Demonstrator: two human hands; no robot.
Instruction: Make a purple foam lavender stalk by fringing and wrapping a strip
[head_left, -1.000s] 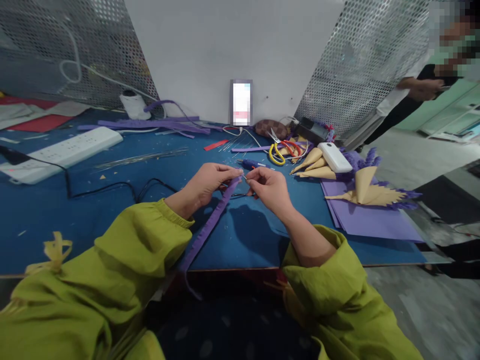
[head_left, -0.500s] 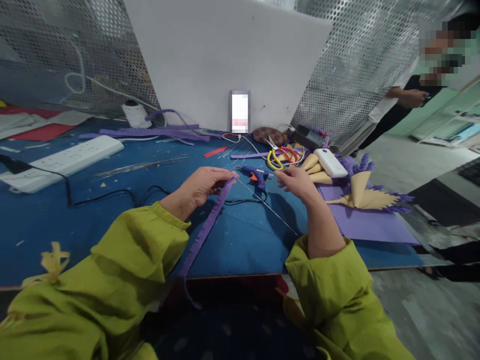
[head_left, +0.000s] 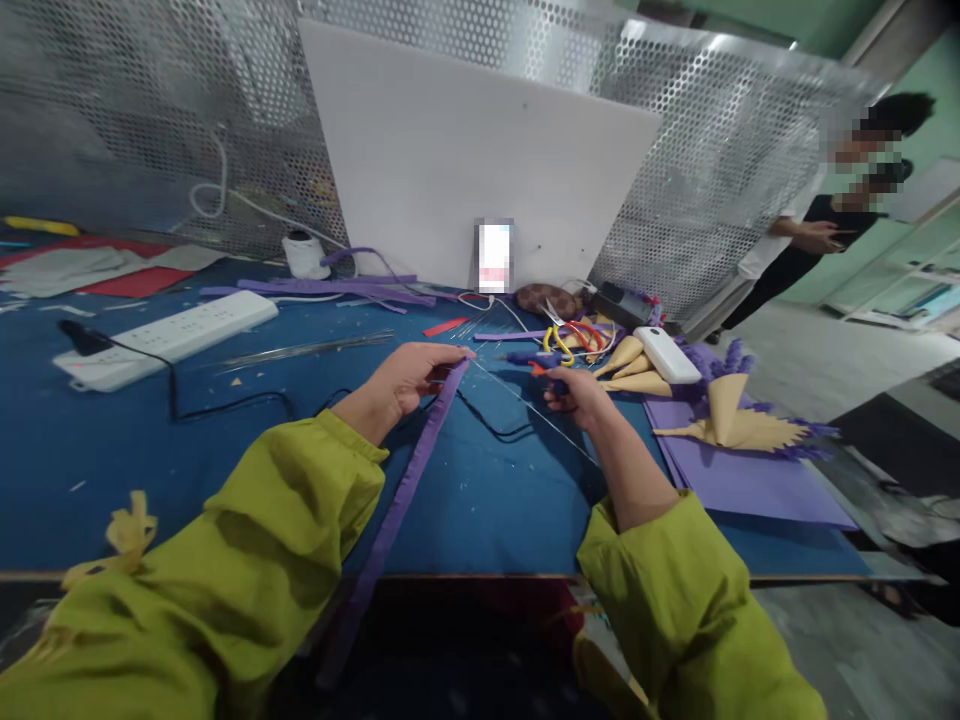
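Observation:
My left hand (head_left: 409, 378) pinches the top end of a purple paper strip (head_left: 417, 462), which has a fringed edge and hangs down past the table's front edge. A thin wire (head_left: 529, 405) runs from the same fingertips down to the right. My right hand (head_left: 576, 395) is closed around the handle of a blue glue gun (head_left: 525, 357) with an orange trigger. The gun's nozzle points left, and it sits just above the table, beyond the wire. Its black cord (head_left: 495, 432) trails left across the blue table.
Yellow-handled scissors (head_left: 556, 345), tan paper cones (head_left: 637, 383) and a white power bank (head_left: 666, 355) lie at right near purple paper sheets (head_left: 750, 487). On the left is a white power strip (head_left: 180, 338). A lit phone (head_left: 493, 255) leans on the white board. Two people stand at far right.
My right hand has closed on the glue gun and lifted it from the table. My left hand still pinches the strip and wire. The camera view has tilted up and shifted left.

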